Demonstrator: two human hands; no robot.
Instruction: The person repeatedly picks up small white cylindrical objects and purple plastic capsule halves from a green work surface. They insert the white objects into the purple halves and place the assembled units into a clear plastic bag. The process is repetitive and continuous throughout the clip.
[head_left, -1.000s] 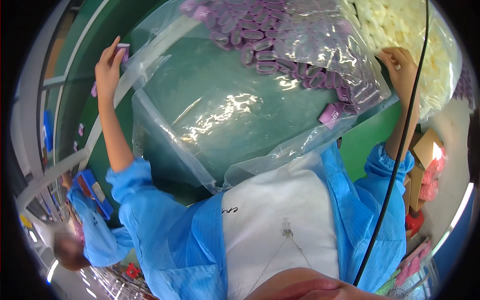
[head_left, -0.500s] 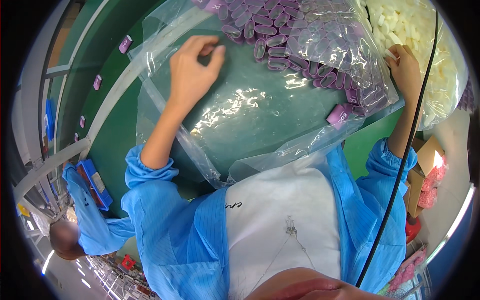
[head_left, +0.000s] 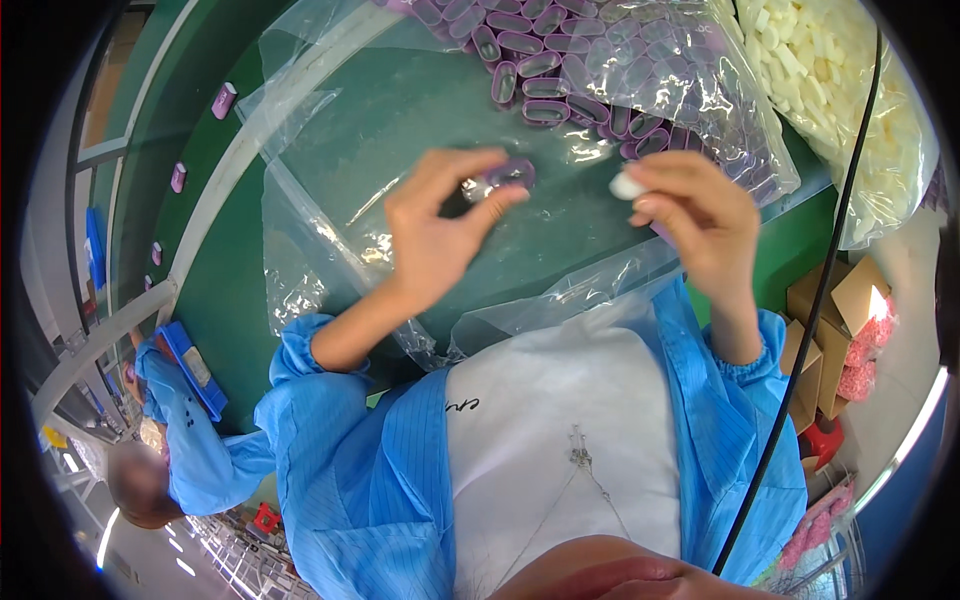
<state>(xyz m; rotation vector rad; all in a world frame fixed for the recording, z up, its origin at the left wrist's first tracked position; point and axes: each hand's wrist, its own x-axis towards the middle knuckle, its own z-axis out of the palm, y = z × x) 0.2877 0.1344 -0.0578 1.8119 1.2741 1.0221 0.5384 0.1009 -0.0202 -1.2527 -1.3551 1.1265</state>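
Observation:
My left hand (head_left: 432,222) pinches a hollow purple oval sleeve (head_left: 518,172) between thumb and fingers, over the clear plastic sheet on the green work surface. Its open end shows, blurred by motion. To the right, my right hand (head_left: 708,212) grips a small white piece (head_left: 627,186) at its fingertips, a short gap away from the sleeve. A heap of similar purple sleeves (head_left: 520,42) lies beyond both hands, partly under clear plastic. Past my right hand, a clear bag (head_left: 870,190) holds many cream-white pieces (head_left: 790,50).
Several purple sleeves stand in a row on the green belt (head_left: 235,285) at the left, beyond a pale curved rail (head_left: 225,180). A co-worker in blue (head_left: 205,430) sits at far left near a blue bin (head_left: 190,370). Cardboard boxes (head_left: 830,345) stand at right; a black cable (head_left: 800,355) crosses the view.
My right hand has come left from the bag of white pieces, carrying one. My left hand has moved right and nearer, and a purple sleeve now shows in its fingers.

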